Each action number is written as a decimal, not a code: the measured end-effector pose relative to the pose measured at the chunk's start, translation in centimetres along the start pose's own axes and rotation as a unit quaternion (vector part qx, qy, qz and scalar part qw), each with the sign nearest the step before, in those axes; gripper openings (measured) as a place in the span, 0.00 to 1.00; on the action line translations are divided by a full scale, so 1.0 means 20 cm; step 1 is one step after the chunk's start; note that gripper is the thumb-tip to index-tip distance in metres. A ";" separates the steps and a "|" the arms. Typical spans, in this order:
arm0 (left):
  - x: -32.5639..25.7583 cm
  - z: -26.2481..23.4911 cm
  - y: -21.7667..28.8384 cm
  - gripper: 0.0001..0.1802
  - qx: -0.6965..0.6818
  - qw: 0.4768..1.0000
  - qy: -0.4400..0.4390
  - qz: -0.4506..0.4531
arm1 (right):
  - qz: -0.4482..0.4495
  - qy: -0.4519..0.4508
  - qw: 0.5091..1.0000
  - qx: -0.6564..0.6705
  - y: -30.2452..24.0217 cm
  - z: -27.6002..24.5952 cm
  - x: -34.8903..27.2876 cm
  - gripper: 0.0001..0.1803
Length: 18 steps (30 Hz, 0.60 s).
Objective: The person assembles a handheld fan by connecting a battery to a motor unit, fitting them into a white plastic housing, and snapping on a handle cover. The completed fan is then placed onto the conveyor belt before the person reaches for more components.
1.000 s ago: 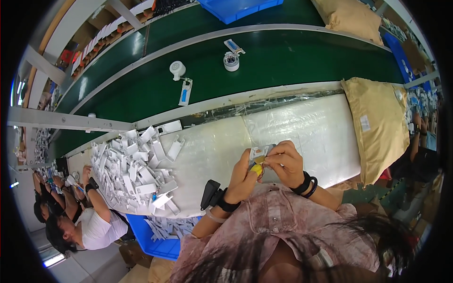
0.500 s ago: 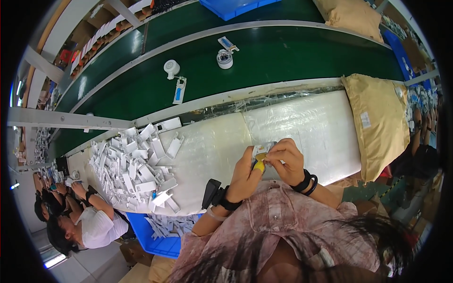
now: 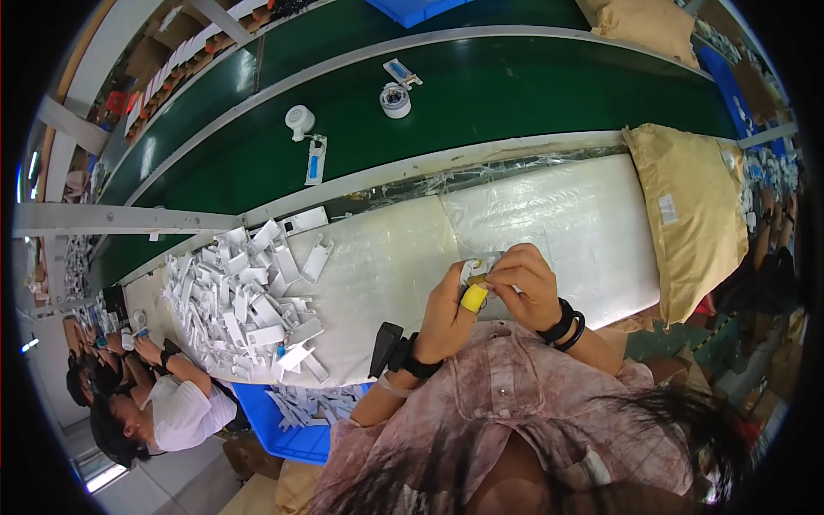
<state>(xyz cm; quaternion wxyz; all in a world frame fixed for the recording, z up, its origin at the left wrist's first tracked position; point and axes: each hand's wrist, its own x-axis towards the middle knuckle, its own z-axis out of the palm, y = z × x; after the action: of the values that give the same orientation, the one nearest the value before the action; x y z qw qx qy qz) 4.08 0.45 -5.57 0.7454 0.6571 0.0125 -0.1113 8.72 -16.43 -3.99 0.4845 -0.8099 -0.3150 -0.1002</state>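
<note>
My left hand (image 3: 449, 311) and my right hand (image 3: 521, 280) meet over the white padded table (image 3: 386, 257), close to my chest. Together they pinch a small white flat part (image 3: 477, 264). A yellow cover sits on my left thumb (image 3: 473, 297). A black device (image 3: 388, 348) is strapped at my left wrist. Dark bands (image 3: 566, 322) circle my right wrist. A heap of several similar white parts (image 3: 249, 300) lies to my left on the table.
A green conveyor belt (image 3: 515, 86) runs behind the table, carrying a tape roll (image 3: 395, 99), a white round item (image 3: 299, 119) and a white-blue part (image 3: 315, 160). A tan padded sack (image 3: 695, 206) lies right. A blue bin (image 3: 296, 425) holds parts; another person (image 3: 163, 403) sits at left.
The items on the belt have drifted left. My hands stay together on the small white part with barely any shift.
</note>
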 end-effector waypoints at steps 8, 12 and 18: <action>-0.01 0.01 -0.04 0.13 0.003 1.000 0.004 0.009 | 0.002 -0.011 1.000 0.001 0.01 0.00 -0.01 0.12; -0.01 0.01 -0.04 0.18 0.057 0.998 0.022 -0.022 | 0.000 -0.012 1.000 -0.007 0.00 0.01 -0.02 0.12; 0.02 -0.01 -0.04 0.21 0.076 0.997 0.008 -0.027 | -0.010 -0.006 0.998 -0.057 -0.01 0.02 0.01 0.12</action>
<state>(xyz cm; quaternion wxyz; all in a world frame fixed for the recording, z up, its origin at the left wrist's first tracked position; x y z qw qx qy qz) 4.36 0.43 -6.38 0.6898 0.7124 0.0274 -0.1264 8.68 -15.94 -3.91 0.4342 -0.8337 -0.3201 -0.1182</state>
